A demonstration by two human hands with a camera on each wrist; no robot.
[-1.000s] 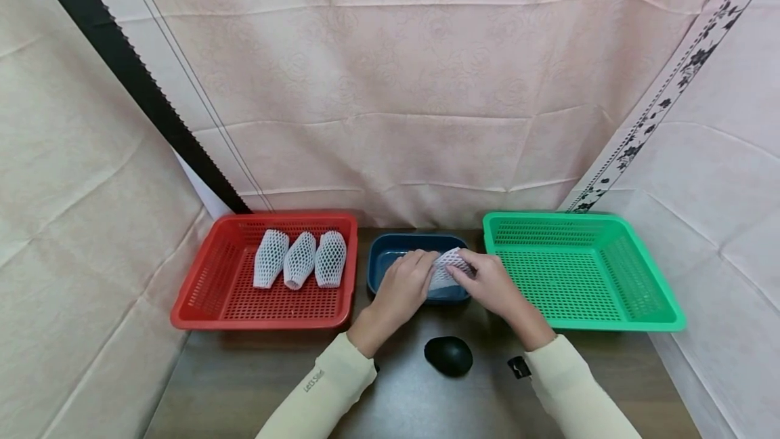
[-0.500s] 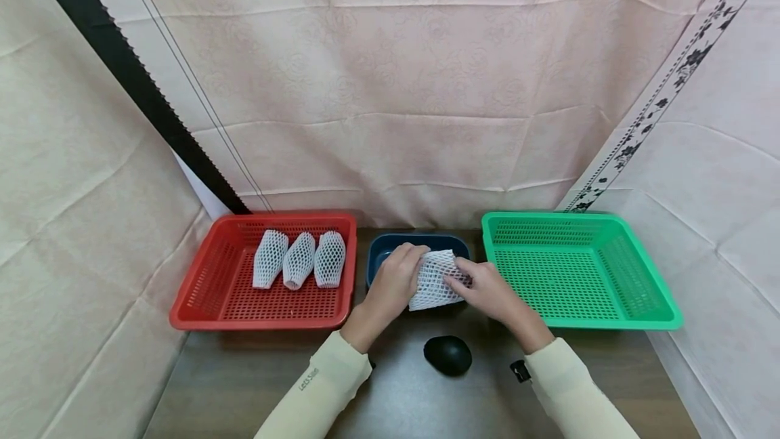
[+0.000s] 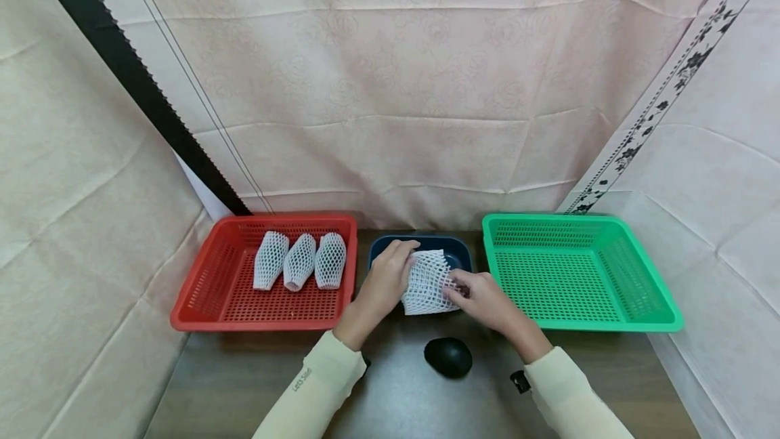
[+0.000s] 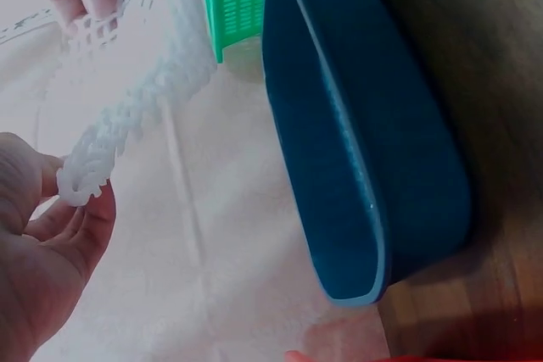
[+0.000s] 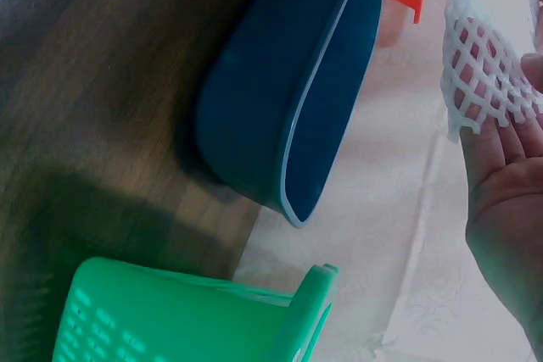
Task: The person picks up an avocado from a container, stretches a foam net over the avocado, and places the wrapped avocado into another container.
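A white foam net sleeve (image 3: 425, 283) is spread flat between my two hands, over the front of the small blue basin (image 3: 461, 254). My left hand (image 3: 384, 280) pinches its left edge; the left wrist view shows the mesh edge (image 4: 85, 171) between thumb and fingers. At the right edge, my right hand (image 3: 487, 300) grips the net, with fingers showing through the mesh (image 5: 479, 74) in the right wrist view. On the table in front of the basin lies a dark, glossy, egg-shaped object (image 3: 448, 358), touched by neither hand.
To the left stands a red basket (image 3: 256, 324) holding three white foam net sleeves (image 3: 300, 261) side by side. A green basket (image 3: 609, 325) stands to the right with its slotted floor bare. Cloth walls (image 3: 390, 87) enclose the table at the back and sides.
The net sleeve has come out from the basin toward the front left and is now spread wider. My left hand has shifted left with it; the dark object and baskets stay put.
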